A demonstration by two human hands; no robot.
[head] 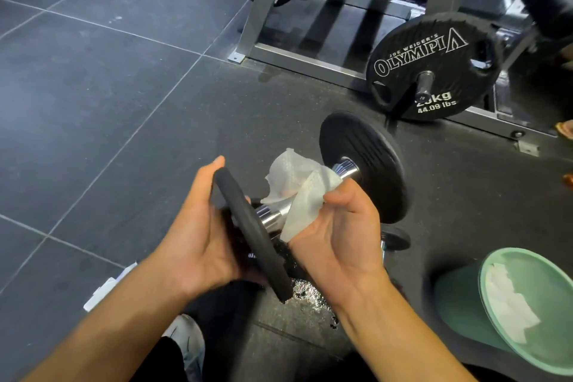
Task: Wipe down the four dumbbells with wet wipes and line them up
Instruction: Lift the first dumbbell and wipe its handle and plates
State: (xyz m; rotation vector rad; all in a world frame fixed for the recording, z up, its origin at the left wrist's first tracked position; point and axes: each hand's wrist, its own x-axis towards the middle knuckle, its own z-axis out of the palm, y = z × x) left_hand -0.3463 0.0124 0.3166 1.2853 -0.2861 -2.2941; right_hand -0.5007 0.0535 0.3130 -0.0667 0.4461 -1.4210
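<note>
A dumbbell (362, 161) with black round plates and a chrome handle is held above the dark floor in the middle of the view. My left hand (198, 226) grips its near plate by the rim. My right hand (338, 226) holds a white wet wipe (304, 186) wrapped around the chrome handle. Part of a second dumbbell (395, 237) lies on the floor behind my right hand, mostly hidden.
A green bin (465, 298) with used white wipes inside stands at the lower right. A grey plate rack (310, 62) with a black Olympia weight plate (434, 71) is behind. A wet patch (313, 295) shines on the floor. A white pack (105, 288) lies at lower left.
</note>
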